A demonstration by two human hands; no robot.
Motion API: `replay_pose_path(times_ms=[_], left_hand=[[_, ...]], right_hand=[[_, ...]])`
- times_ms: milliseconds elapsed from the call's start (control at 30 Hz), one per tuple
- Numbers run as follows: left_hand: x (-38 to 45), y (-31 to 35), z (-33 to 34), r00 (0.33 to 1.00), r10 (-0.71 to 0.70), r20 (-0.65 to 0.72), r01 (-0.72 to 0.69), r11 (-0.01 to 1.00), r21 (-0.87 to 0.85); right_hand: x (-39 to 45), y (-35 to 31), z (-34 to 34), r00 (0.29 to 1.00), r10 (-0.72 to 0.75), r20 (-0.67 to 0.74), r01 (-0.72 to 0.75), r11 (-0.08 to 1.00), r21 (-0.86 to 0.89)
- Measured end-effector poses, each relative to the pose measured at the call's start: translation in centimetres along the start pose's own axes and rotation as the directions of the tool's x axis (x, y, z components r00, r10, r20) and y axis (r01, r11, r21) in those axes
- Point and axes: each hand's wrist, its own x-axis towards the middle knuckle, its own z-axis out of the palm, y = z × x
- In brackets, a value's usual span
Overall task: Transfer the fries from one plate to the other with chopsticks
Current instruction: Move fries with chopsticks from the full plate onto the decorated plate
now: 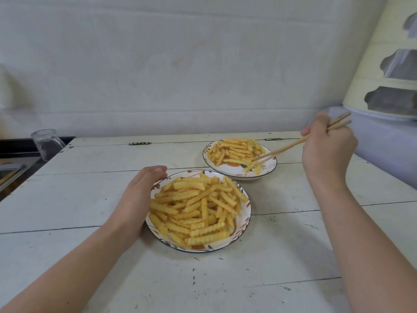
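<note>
head view shows the near plate (pixel 244 219) of fries (pixel 196 208) steadied by the left hand (pixel 140 195), flat and relaxed against its rim to stop sliding. beyond that plate, the right hand (pixel 327 150) has a closed grip on the chopsticks (pixel 293 144), tips over fries in the far plate (pixel 268 169).

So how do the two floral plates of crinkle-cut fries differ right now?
The near floral plate is heaped with fries; the far floral plate holds a thinner pile with bare rim showing. The left hand rests against the near plate; the wooden chopsticks in the right hand reach over the far one. Both share the same leaf pattern.
</note>
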Motion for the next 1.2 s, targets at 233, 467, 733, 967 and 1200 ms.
replay_pose_path(times_ms=[233,467,733,967,1200], left_hand=[[-0.1,0.1,0.0,1.0,-0.003,0.0,0.003,1.0,0.02],[-0.3,0.4,0.1,1.0,-0.014,-0.009,0.014,1.0,0.014],[-0.6,0.8,0.2,0.999,-0.031,-0.016,0.031,0.999,-0.008],[-0.7,1.2,0.0,0.995,-0.092,-0.034,0.088,0.992,-0.087],[-0.4,1.4,0.2,0.992,-0.129,-0.014,0.122,0.964,-0.236]], right_hand=[[0.0,1.0,0.7,0.987,-0.134,0.085,0.148,0.97,-0.191],[-0.2,0.4,0.4,0.994,-0.102,0.035,0.106,0.985,-0.137],[-0.7,-2.1,-0.3,0.878,0.143,0.458,-0.431,0.655,0.621],[-4.0,-2.6,1.4,0.655,-0.09,0.75,-0.521,0.665,0.535],[-3.4,-2.2,1.6,0.759,0.035,0.65,-0.518,0.636,0.571]])
